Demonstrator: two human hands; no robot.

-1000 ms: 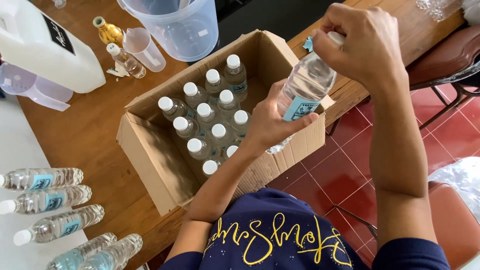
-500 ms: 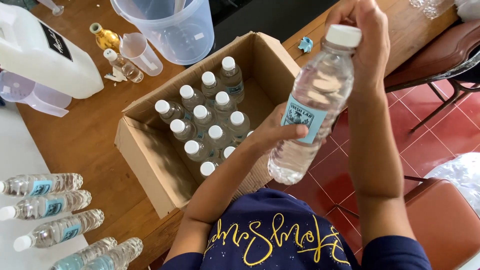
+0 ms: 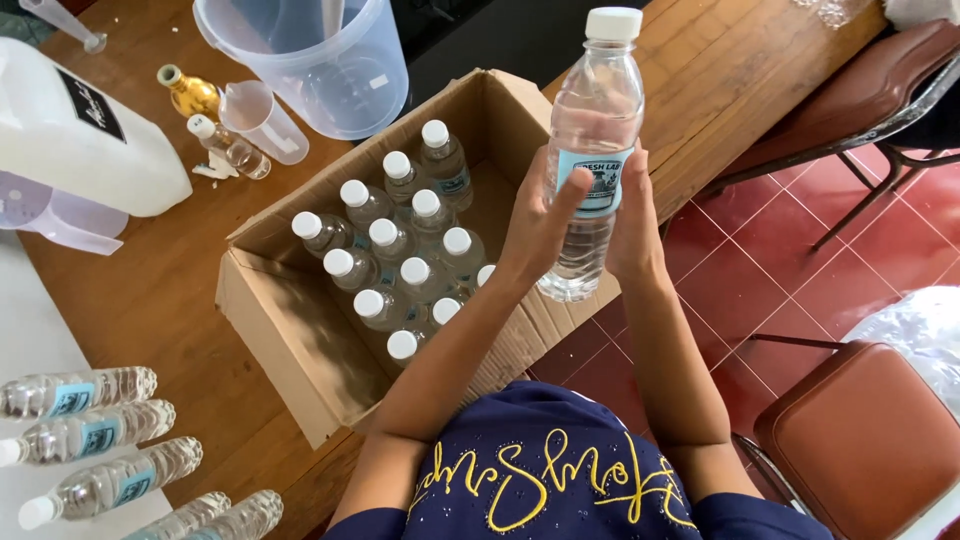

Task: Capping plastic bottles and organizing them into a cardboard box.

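A clear plastic water bottle (image 3: 593,130) with a white cap and a pale blue label stands upright between both palms, held above the edge of an open cardboard box (image 3: 290,340). My left hand (image 3: 537,222) presses its left side, thumb across the label. My right hand (image 3: 637,228) cups its right side from behind. Inside the box stand several capped bottles (image 3: 400,250) of the same kind, filling its right half; the left part of the box floor is bare.
Several more bottles (image 3: 90,440) lie on their sides at the lower left. A large clear measuring jug (image 3: 320,60), a small cup (image 3: 262,122), a gold-capped flask (image 3: 190,95) and a white jerrycan (image 3: 80,130) sit on the wooden table (image 3: 150,300). Brown chairs (image 3: 870,430) stand on red tiles.
My right hand came off the cap and slid down to the bottle's side. The bottle swung from tilted to upright, and both palms now flank it.
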